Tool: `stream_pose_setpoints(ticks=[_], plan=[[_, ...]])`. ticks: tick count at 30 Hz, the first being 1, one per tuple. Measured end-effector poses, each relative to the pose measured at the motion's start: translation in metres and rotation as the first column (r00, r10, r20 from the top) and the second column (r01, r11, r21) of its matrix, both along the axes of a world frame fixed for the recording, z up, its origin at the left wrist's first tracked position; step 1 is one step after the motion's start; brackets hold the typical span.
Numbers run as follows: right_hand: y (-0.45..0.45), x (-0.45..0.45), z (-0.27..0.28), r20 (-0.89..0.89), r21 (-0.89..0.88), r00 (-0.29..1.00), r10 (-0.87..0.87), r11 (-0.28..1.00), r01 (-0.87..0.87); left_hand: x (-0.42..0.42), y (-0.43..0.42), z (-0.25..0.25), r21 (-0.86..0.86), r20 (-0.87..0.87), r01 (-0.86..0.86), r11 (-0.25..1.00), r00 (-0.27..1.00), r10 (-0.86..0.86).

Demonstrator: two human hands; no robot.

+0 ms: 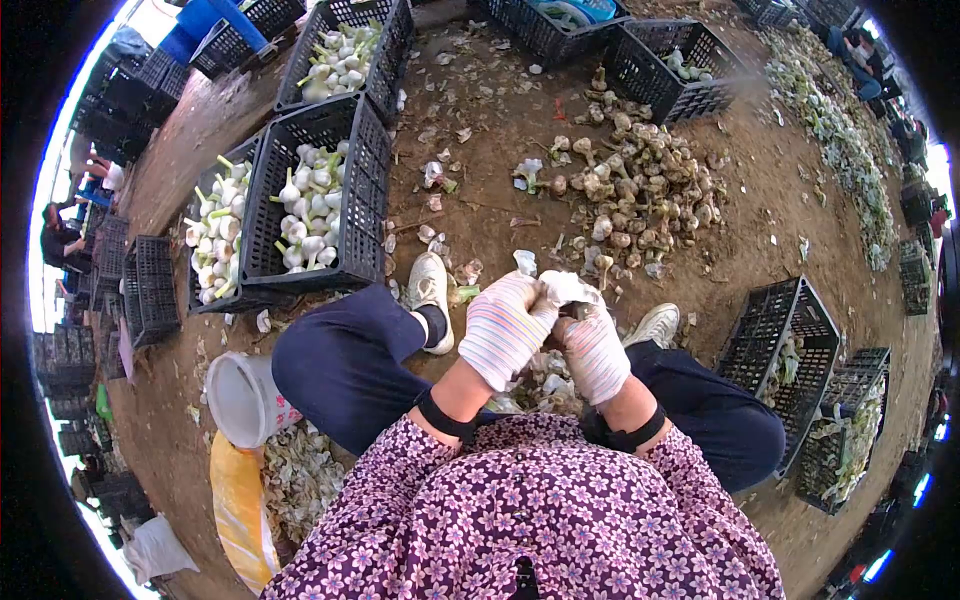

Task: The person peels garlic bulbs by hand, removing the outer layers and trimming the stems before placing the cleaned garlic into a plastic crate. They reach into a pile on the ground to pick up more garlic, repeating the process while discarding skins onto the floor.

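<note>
My left hand and my right hand, both in white striped knit gloves, meet in front of me between my knees. Their fingers are closed around a garlic bulb, of which a whitish, papery part shows between them. The gloves hide most of the bulb. On the ground below lie torn garlic skins. Beyond my hands is a heap of brownish, untrimmed garlic bulbs on the dirt floor.
Black crates of cleaned white garlic, such as the nearest crate, stand at front left. A white bucket and a yellow sack are by my left knee. A crate with skins stands at right. Other people sit farther off.
</note>
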State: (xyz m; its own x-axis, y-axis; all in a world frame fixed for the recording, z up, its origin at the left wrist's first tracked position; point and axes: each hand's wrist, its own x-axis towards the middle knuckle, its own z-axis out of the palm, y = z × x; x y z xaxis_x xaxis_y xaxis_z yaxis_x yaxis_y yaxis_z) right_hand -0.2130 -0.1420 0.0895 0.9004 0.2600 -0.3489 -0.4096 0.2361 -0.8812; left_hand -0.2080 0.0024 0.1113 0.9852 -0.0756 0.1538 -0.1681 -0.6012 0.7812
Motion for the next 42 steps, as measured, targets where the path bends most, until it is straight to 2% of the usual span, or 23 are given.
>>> stream_pose_setpoints(ticks=[3,5,7,11,12,15,17,20,23,25,27,29,31,32,33,34,35,36,37,39,40,41,42], plan=[[-0.004,0.005,0.006,0.033,0.013,0.998,0.055,0.998,-0.055,0.002,0.009,-0.021,-0.266,-0.128,-0.086,0.960,0.990,0.053],[-0.010,0.012,0.033,-0.051,0.148,0.982,0.184,0.973,-0.175,0.001,0.010,-0.021,-0.281,-0.137,-0.083,0.956,0.989,0.046],[-0.010,0.016,0.026,-0.138,0.203,0.980,0.142,0.973,-0.112,0.001,0.010,-0.012,-0.311,-0.150,-0.058,0.949,0.989,0.011],[-0.013,0.012,0.025,-0.032,0.171,0.999,0.031,0.985,-0.025,0.002,0.014,-0.016,-0.398,-0.152,-0.004,0.918,0.986,-0.061],[-0.013,0.010,0.018,-0.027,0.331,1.000,0.011,0.944,-0.001,-0.001,0.013,-0.014,-0.619,-0.419,-0.241,0.748,0.906,-0.055],[-0.016,0.007,0.008,-0.019,0.518,1.000,0.023,0.855,-0.010,0.006,0.021,-0.027,-0.778,-0.517,-0.480,0.405,0.856,0.022],[-0.017,0.007,-0.001,-0.056,0.677,0.998,-0.007,0.735,0.044,0.008,0.023,-0.025,-0.768,-0.526,-0.484,0.420,0.850,0.019],[-0.014,0.009,0.009,-0.107,0.604,0.994,-0.029,0.792,0.088,0.005,0.018,-0.018,-0.853,-0.422,-0.347,0.389,0.898,-0.124],[-0.013,0.009,0.015,-0.110,0.534,0.993,-0.032,0.841,0.086,0.003,0.008,-0.020,-0.735,-0.328,-0.130,0.665,0.927,-0.181],[-0.016,0.009,0.011,-0.103,0.500,0.995,-0.017,0.863,0.067,0.006,0.005,-0.022,-0.733,-0.322,-0.176,0.657,0.941,-0.107],[-0.019,0.011,0.004,-0.280,0.357,0.956,0.092,0.934,0.014,0.008,0.012,-0.039,-0.236,-0.030,-0.024,0.971,0.999,0.017],[-0.013,0.010,0.010,-0.319,0.328,0.943,0.092,0.944,0.019,0.007,0.008,-0.051,-0.286,-0.024,-0.080,0.955,0.997,0.076],[-0.007,0.007,0.011,-0.211,0.059,0.977,0.001,0.998,0.012,0.009,0.010,-0.043,-0.062,0.070,-0.037,0.997,0.997,0.042],[-0.004,0.008,0.009,-0.141,0.005,0.990,-0.033,0.999,0.034,0.006,0.010,-0.077,-0.407,-0.173,-0.088,0.909,0.985,0.018],[-0.007,0.007,0.008,-0.144,0.005,0.989,-0.034,0.999,0.035,0.009,0.008,-0.039,-0.507,-0.241,-0.186,0.842,0.968,0.069],[-0.014,0.008,0.007,-0.235,0.219,0.972,0.029,0.976,0.023,0.014,0.016,-0.041,-0.640,-0.426,-0.363,0.677,0.901,0.080],[-0.019,0.007,0.007,-0.305,0.422,0.946,0.108,0.906,0.032,0.020,0.024,-0.041,-0.699,-0.591,-0.537,0.472,0.805,0.039],[-0.020,0.007,0.019,-0.364,0.498,0.918,0.159,0.866,0.048,0.028,0.027,-0.035,-0.764,-0.575,-0.584,0.276,0.809,0.119],[-0.021,0.006,0.017,-0.366,0.495,0.917,0.157,0.868,0.049,0.031,0.041,-0.040,-0.752,-0.617,-0.628,0.200,0.777,0.124],[-0.020,0.006,0.012,-0.400,0.534,0.909,0.118,0.836,0.126,0.032,0.054,-0.078,-0.766,-0.611,-0.635,0.100,0.768,0.195],[-0.018,0.008,0.011,-0.387,0.562,0.915,0.110,0.815,0.140,0.030,0.070,-0.081,-0.553,-0.757,-0.713,0.431,0.646,0.098],[-0.018,0.011,0.009,-0.391,0.565,0.914,0.113,0.813,0.141,0.025,0.073,-0.116,-0.764,-0.616,-0.588,0.265,0.787,-0.030],[-0.018,0.013,0.008,-0.353,0.534,0.926,0.131,0.841,0.084,0.023,0.065,-0.116,-0.795,-0.550,-0.518,0.315,0.835,-0.013]])
